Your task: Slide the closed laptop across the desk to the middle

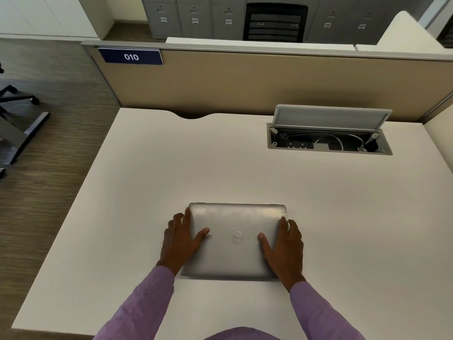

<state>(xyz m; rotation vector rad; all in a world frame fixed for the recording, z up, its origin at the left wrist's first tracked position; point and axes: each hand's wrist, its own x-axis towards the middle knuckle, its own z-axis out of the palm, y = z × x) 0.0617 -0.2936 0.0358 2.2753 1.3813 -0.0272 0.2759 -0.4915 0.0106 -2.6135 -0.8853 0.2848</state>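
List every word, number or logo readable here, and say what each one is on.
"010": white digits on the blue sign fixed to the tan partition.
"DELL": round logo on the lid of the closed laptop, upside down from this view.
Locker tags at the back: too small and blurred to read.

Head-worn view, forward-down, close over desk (220,173)

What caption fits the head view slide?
Left hand and right hand grip the closed laptop by its sides on the white desk.
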